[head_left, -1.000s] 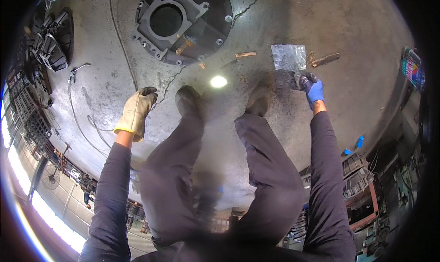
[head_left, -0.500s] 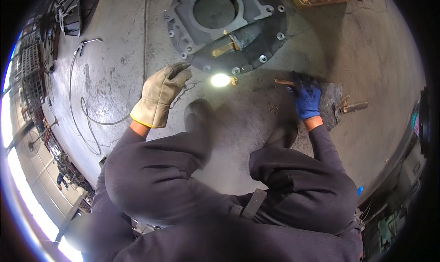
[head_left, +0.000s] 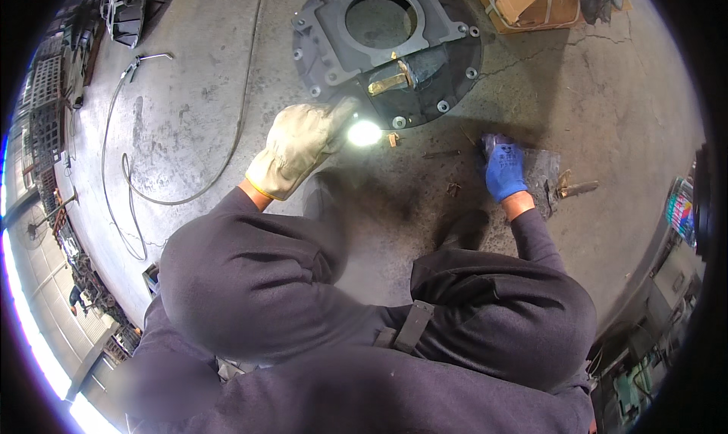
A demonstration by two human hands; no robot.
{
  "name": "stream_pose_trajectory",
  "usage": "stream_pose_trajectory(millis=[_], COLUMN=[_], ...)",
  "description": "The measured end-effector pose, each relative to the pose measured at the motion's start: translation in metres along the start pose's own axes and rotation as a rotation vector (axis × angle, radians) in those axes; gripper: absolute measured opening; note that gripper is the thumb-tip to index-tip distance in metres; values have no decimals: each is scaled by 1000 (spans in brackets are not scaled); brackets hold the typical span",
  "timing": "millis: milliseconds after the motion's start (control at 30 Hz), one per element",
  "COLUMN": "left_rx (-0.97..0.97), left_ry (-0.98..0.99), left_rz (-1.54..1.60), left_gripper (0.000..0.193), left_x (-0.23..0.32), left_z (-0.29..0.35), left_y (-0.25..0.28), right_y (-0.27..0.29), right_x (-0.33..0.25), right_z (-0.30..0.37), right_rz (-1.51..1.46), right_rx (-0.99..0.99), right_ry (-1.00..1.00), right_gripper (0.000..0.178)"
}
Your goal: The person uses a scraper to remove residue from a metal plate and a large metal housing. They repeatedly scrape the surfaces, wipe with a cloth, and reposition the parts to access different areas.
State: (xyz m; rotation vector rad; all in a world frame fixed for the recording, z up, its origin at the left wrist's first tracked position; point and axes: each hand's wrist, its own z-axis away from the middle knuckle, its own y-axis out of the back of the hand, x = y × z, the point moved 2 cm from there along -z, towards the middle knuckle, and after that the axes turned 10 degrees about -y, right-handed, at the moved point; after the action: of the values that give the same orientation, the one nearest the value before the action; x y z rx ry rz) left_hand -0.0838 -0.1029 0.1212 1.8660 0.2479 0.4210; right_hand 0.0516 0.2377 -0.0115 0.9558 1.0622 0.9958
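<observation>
My left hand (head_left: 299, 147), in a beige leather work glove, reaches over the floor to the near edge of a round grey metal housing (head_left: 313, 73). Its fingers stretch forward, partly blurred, beside a bright spot of light; I see nothing held. My right hand (head_left: 506, 170), in a blue glove with dark fingers, is low at the left edge of a dark grey flat piece (head_left: 544, 174). Those fingers are curled, and what they grip is hidden. A brush-like tool with a yellowish handle (head_left: 388, 83) lies on the housing. A thin dark strip (head_left: 442, 154) rests between the hands.
A thin hose with an air gun (head_left: 133, 64) loops over the floor at left. Top right stands a cardboard box (head_left: 523, 5). A wooden stick (head_left: 581, 189) lies right of the flat piece. My knees (head_left: 243, 282) frame the near side.
My left hand has moved right and forward toward the housing's edge. The brown stick has left my right fingers, which now curl at the flat piece. The view has shifted slightly.
</observation>
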Motion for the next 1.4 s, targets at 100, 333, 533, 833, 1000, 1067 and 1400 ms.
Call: stream_pose_trajectory(millis=[100,333,533,833,1000,1067,1400], left_rx=[-5,-305,-370,-572,-514,-242,-245], left_ry=[4,270,980,326,429,677,1143], left_rz=[-7,249,1235,774,852,1511,1410], left_gripper=[37,32,40,37,39,37,14], left_x=[-1,-11,-1,-3,-13,-12,-4], left_z=[8,28,40,14,30,29,7], left_y=[-4,-21,-66,-99,-103,-99,-76], right_y=[10,21,27,23,22,21,8], right_x=[-36,-108,-139,-157,-156,-156,-156], right_z=[1,2,-2,-25,-24,-22,-18], right_rz=[-340,-612,-740,-300,-239,-234,-254], right_rx=[-4,-201,-109,152,184,182,69], right_ry=[-25,-46,-45,290,280,258,396], right_gripper=[20,22,18,12,14,18,37])
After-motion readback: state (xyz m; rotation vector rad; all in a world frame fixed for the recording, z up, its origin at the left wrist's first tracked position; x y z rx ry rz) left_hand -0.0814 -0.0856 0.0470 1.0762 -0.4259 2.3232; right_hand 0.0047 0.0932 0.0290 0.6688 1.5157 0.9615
